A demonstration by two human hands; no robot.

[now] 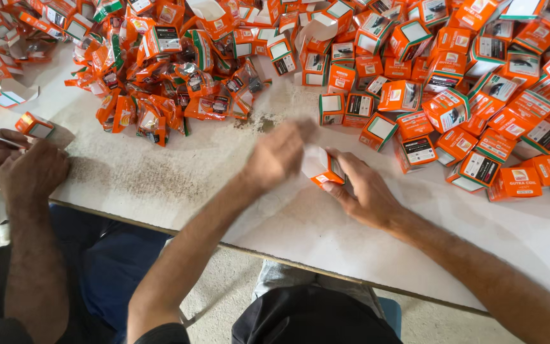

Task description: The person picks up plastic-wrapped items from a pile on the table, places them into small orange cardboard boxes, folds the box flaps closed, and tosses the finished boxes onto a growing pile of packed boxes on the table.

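Orange-and-white small cardboard box (321, 169) gripped in right hand (367, 191); left hand (279, 155) (blurred, grip unclear) at its open flap. Closing step, judging; flap needs tucking.

The small box (321, 167) held at the middle is orange with a white flap. The heap of boxes (479, 95) from twelve to three o'clock is orange with white, green and black panels, and the plastic packets (160, 83) at eleven o'clock are orange and green. The counter (179, 172) is off-white, speckled with dark grains.
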